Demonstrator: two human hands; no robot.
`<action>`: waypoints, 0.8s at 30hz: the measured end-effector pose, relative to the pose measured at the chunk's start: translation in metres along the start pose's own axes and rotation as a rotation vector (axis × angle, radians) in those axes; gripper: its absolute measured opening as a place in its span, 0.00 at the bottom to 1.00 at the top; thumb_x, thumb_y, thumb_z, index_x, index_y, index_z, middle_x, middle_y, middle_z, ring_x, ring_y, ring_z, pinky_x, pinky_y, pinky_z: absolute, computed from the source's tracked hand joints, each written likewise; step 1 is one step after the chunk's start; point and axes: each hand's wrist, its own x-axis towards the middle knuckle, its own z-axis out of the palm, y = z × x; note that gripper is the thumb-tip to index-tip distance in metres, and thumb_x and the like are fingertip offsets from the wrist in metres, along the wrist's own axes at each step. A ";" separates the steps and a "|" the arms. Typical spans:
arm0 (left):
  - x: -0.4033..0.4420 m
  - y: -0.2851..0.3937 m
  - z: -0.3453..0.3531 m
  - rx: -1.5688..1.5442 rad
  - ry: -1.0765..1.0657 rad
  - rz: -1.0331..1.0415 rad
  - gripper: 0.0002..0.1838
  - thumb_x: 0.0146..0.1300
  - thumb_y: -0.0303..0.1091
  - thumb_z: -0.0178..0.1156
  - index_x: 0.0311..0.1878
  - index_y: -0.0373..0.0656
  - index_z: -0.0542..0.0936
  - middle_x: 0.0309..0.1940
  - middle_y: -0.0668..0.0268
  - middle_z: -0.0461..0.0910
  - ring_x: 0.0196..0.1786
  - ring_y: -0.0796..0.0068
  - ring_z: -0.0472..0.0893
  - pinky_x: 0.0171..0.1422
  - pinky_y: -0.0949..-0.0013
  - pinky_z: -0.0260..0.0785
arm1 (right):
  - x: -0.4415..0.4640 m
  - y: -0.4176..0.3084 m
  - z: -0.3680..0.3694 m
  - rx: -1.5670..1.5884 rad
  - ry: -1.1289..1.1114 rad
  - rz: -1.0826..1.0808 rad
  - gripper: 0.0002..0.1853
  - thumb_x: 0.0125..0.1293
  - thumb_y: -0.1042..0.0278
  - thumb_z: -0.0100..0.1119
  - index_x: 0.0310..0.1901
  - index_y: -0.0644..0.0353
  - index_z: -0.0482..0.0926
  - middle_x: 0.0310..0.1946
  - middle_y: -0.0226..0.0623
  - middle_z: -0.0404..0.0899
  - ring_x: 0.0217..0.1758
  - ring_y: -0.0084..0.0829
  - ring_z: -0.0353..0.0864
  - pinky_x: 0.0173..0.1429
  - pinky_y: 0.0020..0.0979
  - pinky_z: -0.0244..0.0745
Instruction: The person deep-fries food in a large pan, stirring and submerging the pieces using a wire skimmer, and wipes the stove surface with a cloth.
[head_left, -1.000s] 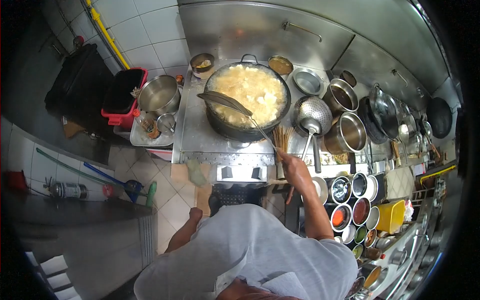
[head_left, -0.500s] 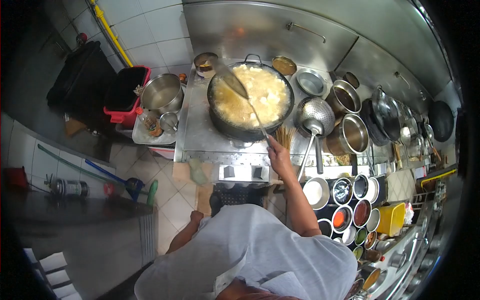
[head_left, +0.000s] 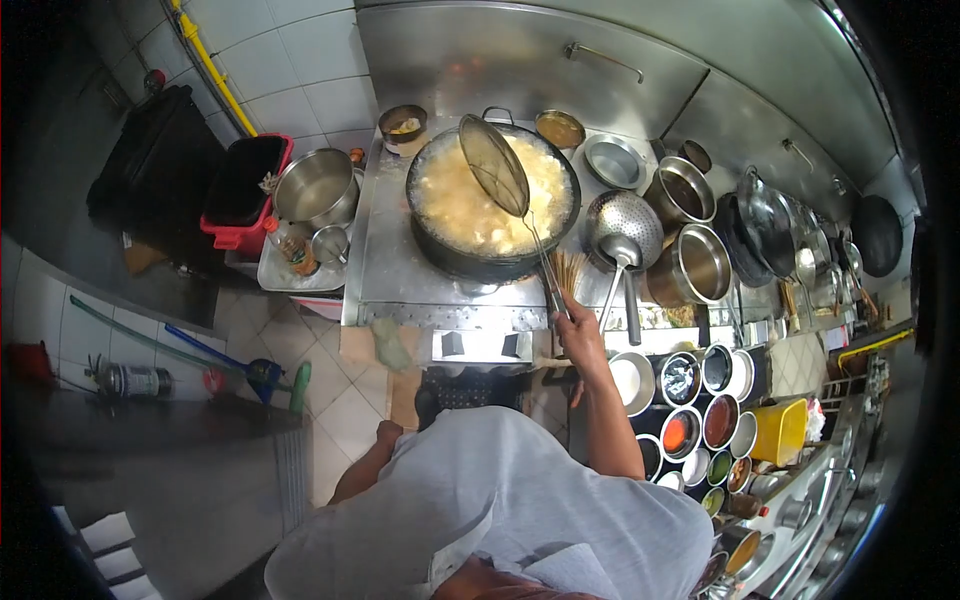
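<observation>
My right hand [head_left: 582, 332] is closed around the long handle of a wire-mesh skimmer [head_left: 494, 167]. The skimmer's round mesh head is tilted above a large black wok [head_left: 450, 262], with nothing visible on it. Inside the wok, pale chunks float in foaming, bubbling oil [head_left: 450, 200]. My left hand [head_left: 388, 434] hangs low beside my body, away from the stove; its fingers look curled, and nothing shows in them.
A perforated ladle [head_left: 625, 230] and steel pots [head_left: 692, 264] stand right of the wok. Several sauce containers [head_left: 722, 420] fill the right counter. On the left are a steel pot [head_left: 316, 188], a bottle [head_left: 291, 250] and a red bin [head_left: 245, 195]. The stove edge [head_left: 430, 315] is in front.
The skimmer head has swung right and up from the wok's left side. My right hand has moved right and closer to my body. My left hand stays low beside me.
</observation>
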 end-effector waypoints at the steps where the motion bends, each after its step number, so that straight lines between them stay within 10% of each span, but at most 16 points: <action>1: 0.004 0.002 -0.004 0.155 -0.040 0.069 0.13 0.54 0.35 0.53 0.31 0.39 0.85 0.34 0.52 0.84 0.41 0.55 0.84 0.45 0.58 0.77 | -0.001 -0.001 -0.003 0.002 0.004 0.002 0.24 0.66 0.73 0.52 0.65 0.60 0.71 0.21 0.22 0.69 0.22 0.16 0.64 0.26 0.21 0.60; 24: -0.002 0.010 -0.004 -0.289 0.045 -0.275 0.09 0.47 0.36 0.58 0.25 0.45 0.85 0.28 0.58 0.84 0.33 0.60 0.84 0.38 0.57 0.76 | -0.008 0.003 -0.077 -0.180 0.201 -0.098 0.24 0.63 0.75 0.55 0.62 0.65 0.72 0.23 0.38 0.76 0.26 0.25 0.71 0.34 0.29 0.69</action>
